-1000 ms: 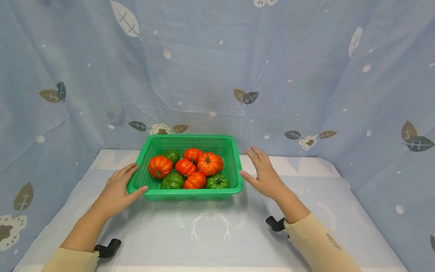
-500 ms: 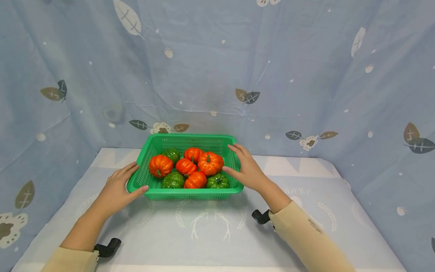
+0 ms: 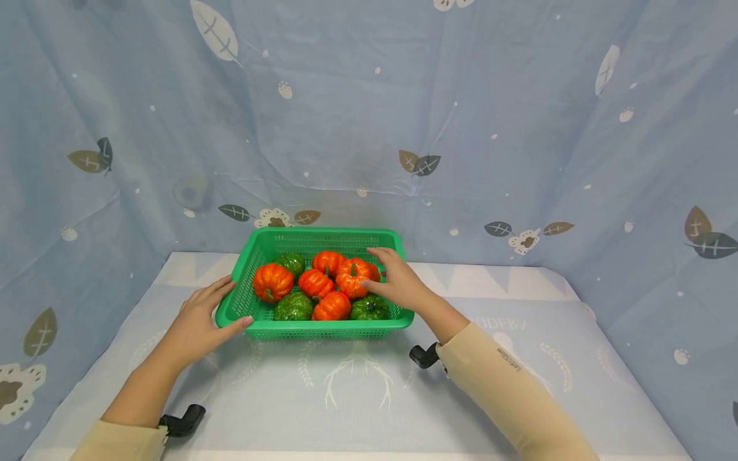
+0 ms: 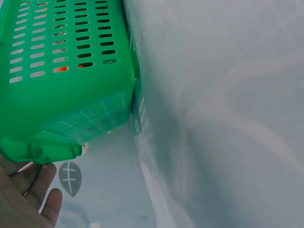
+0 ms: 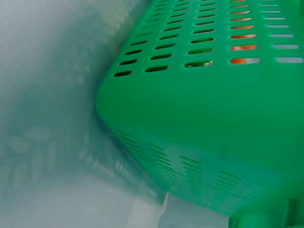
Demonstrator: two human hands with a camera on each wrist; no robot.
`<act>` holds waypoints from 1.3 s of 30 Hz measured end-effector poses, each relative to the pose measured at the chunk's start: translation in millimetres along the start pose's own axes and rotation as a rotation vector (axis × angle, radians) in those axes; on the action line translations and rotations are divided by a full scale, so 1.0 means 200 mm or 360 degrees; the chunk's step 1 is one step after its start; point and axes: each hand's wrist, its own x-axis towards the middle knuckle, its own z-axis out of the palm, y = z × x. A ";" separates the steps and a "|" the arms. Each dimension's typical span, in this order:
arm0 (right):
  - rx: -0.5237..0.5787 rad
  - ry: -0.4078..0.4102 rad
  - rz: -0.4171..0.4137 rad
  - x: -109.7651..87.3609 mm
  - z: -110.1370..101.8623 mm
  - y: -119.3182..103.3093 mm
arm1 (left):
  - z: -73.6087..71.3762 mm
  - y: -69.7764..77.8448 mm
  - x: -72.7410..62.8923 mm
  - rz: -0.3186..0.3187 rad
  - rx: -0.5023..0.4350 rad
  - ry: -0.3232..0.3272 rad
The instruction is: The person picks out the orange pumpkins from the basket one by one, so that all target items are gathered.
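A green perforated plastic basket point(image 3: 323, 325) holds several small orange and green pumpkins. My left hand point(image 3: 198, 326) rests against the basket's left side, thumb along the near rim; in the left wrist view its fingers point(image 4: 35, 183) lie extended right at the rim. My right hand point(image 3: 398, 282) reaches over the basket's right side, thumb and fingers spread around the right part of a large orange pumpkin point(image 3: 349, 282). Just below that hand is a green pumpkin point(image 3: 371, 308). The right wrist view shows the basket's wall point(image 5: 199, 104), with the right hand out of sight.
The basket stands toward the back of a table with a pale patterned cloth point(image 3: 357, 410). A blue curtain point(image 3: 346, 115) with printed leaves hangs close behind it and along both sides. Black camera mounts point(image 3: 184, 420) sit at both wrists.
My right hand has moved left from beside the basket, across its right rim, to the large orange pumpkin. My left hand and the basket have stayed in place.
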 end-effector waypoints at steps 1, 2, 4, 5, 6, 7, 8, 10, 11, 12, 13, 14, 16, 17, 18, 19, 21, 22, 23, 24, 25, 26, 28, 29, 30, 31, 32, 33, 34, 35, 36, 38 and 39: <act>-0.0011 -0.0014 0.0016 0.01 0.00 0.00 | 0.00 0.00 0.00 -0.0002 -0.0003 -0.0004; -0.0016 -0.0026 0.0029 0.02 0.00 0.00 | 0.00 0.00 0.00 -0.0005 -0.0006 -0.0010; -0.0021 -0.0048 0.0047 0.04 0.01 0.00 | 0.00 -0.01 0.00 -0.0010 -0.0002 -0.0014; -0.0023 -0.0061 0.0055 0.05 0.01 0.00 | 0.00 -0.01 0.00 -0.0013 -0.0005 -0.0018; -0.0026 -0.0075 0.0061 0.06 0.01 0.00 | 0.00 -0.01 0.00 -0.0016 -0.0009 -0.0025; -0.0030 -0.0092 0.0066 0.07 0.01 0.00 | 0.00 -0.01 0.00 -0.0021 -0.0008 -0.0030; -0.0033 -0.0109 0.0067 0.08 0.01 0.00 | -0.01 -0.01 -0.01 -0.0023 -0.0008 -0.0034; -0.0035 -0.0143 0.0064 0.10 0.01 0.00 | -0.01 -0.01 -0.01 -0.0030 -0.0007 -0.0039; -0.0042 -0.0155 0.0059 0.10 0.02 0.00 | -0.01 -0.01 -0.01 -0.0031 -0.0006 -0.0041; -0.0046 -0.0167 0.0054 0.11 0.02 0.00 | -0.01 -0.01 -0.01 -0.0034 -0.0004 -0.0045; -0.0052 -0.0175 0.0049 0.11 0.02 0.00 | -0.01 -0.01 -0.01 -0.0036 -0.0003 -0.0047; -0.0056 -0.0181 0.0045 0.12 0.02 0.01 | -0.01 -0.01 -0.01 -0.0037 -0.0003 -0.0047; -0.0060 -0.0184 0.0043 0.12 0.03 0.01 | -0.01 -0.01 -0.01 -0.0041 -0.0002 -0.0048; -0.0061 -0.0183 0.0046 0.12 0.03 0.01 | -0.01 0.00 -0.01 -0.0042 -0.0004 -0.0049; -0.0058 -0.0183 0.0053 0.12 0.03 0.01 | -0.01 0.00 -0.01 -0.0043 -0.0006 -0.0049; -0.0057 -0.0181 0.0059 0.12 0.03 0.01 | -0.01 0.00 -0.01 -0.0047 -0.0009 -0.0049; -0.0044 -0.0174 0.0073 0.12 0.03 0.01 | -0.01 0.00 -0.01 -0.0051 -0.0012 -0.0052; -0.0038 -0.0171 0.0080 0.12 0.03 0.02 | -0.01 0.00 -0.01 -0.0049 -0.0011 -0.0052; -0.0033 -0.0166 0.0085 0.12 0.03 0.02 | -0.01 0.00 -0.01 -0.0049 -0.0013 -0.0052; -0.0025 -0.0163 0.0088 0.12 0.03 0.02 | -0.01 0.00 0.00 -0.0049 -0.0014 -0.0053; -0.0017 -0.0157 0.0090 0.11 0.03 0.01 | -0.01 0.00 0.00 -0.0048 -0.0014 -0.0052; -0.0009 -0.0148 0.0090 0.11 0.03 0.01 | -0.01 0.00 0.00 -0.0046 -0.0012 -0.0051; 0.0004 -0.0128 0.0087 0.11 0.03 0.01 | -0.01 0.00 0.00 -0.0044 -0.0013 -0.0046; 0.0007 -0.0116 0.0084 0.10 0.03 0.01 | -0.01 0.00 0.00 -0.0046 -0.0017 -0.0047; 0.0015 -0.0107 0.0080 0.10 0.03 0.01 | -0.01 0.00 0.00 -0.0048 -0.0019 -0.0049; 0.0025 -0.0098 0.0079 0.10 0.03 0.01 | -0.01 0.00 0.00 -0.0049 -0.0020 -0.0049; 0.0032 -0.0087 0.0076 0.09 0.03 0.01 | -0.01 0.00 0.00 -0.0051 -0.0022 -0.0051; 0.0041 -0.0077 0.0072 0.09 0.02 0.01 | -0.01 0.00 0.00 -0.0052 -0.0024 -0.0052; 0.0046 -0.0066 0.0070 0.08 0.02 0.01 | -0.01 0.00 0.00 -0.0053 -0.0027 -0.0054; 0.0049 -0.0055 0.0067 0.08 0.02 0.01 | -0.01 0.00 0.00 -0.0053 -0.0029 -0.0054; 0.0055 -0.0045 0.0065 0.07 0.02 0.01 | -0.01 0.00 0.00 -0.0052 -0.0032 -0.0052; 0.0077 -0.0022 0.0062 0.06 0.01 0.01 | -0.01 0.00 0.00 -0.0052 -0.0038 -0.0050; 0.0098 -0.0009 0.0060 0.05 0.00 0.00 | -0.01 0.00 0.00 -0.0052 -0.0040 -0.0049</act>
